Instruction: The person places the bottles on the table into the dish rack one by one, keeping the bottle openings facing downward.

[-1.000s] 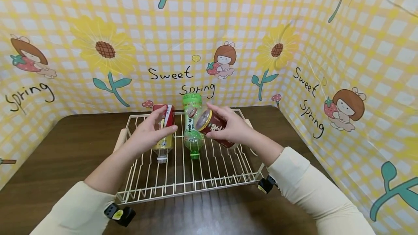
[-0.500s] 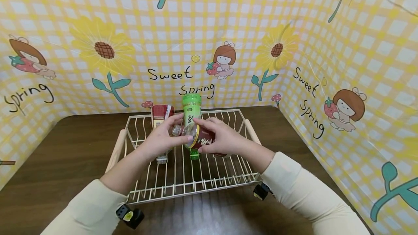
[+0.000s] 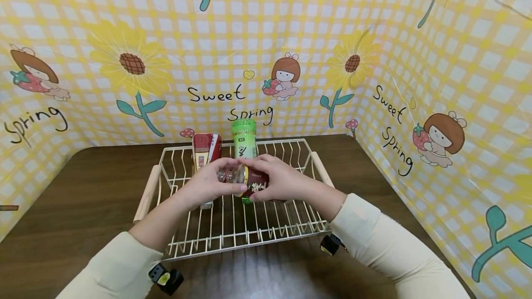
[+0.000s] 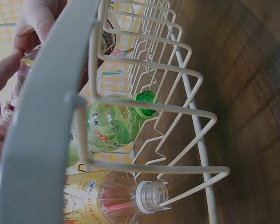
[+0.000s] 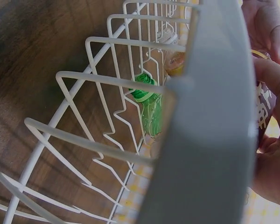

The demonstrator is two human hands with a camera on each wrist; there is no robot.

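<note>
A clear plastic drink bottle with a dark red label is held sideways above the rack, its neck to the left. My right hand grips it round the label. My left hand holds the clear neck end between thumb and fingers. Beneath and behind it, a green drink bottle lies on the white wire rack, mostly covered by the hands in the head view. To its left lies a bottle with a red and yellow label. Their open necks, the green neck and the clear neck, show in the left wrist view.
The rack has a wooden handle at the left and a wooden handle at the right. It stands on a dark wood table. A checked yellow cloth hangs behind and at the sides.
The dark red bottle has come left and down and turned more level in the right hand. My left hand has moved right from the red and yellow bottle and closed round the dark red bottle's neck.
</note>
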